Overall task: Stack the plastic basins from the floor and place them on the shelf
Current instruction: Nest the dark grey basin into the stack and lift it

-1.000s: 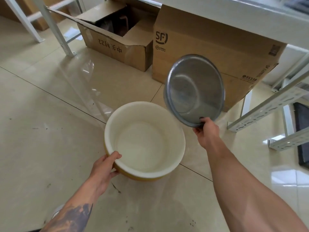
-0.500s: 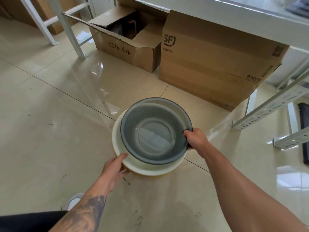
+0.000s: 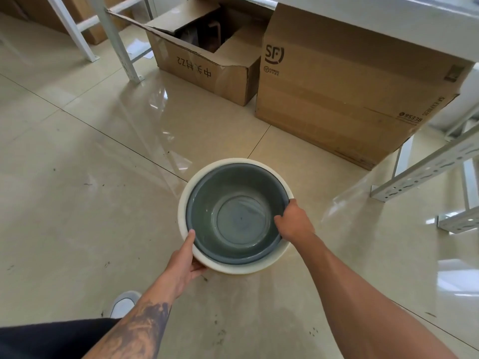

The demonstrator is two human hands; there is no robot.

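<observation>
Grey basin (image 3: 237, 213) now nested in white basin (image 3: 264, 265).
Tilted aloft a second ago; left hand (image 3: 185, 257) and right hand (image 3: 294, 221) clamp the rims, shelf next.

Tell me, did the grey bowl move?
Yes. The grey basin came down from beside the SF box into the white basin.

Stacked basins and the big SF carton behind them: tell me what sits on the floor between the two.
Nothing. In the head view, only bare glossy tile floor, crossed by a grout line, separates the white basin holding the grey basin from the SF carton.
</observation>
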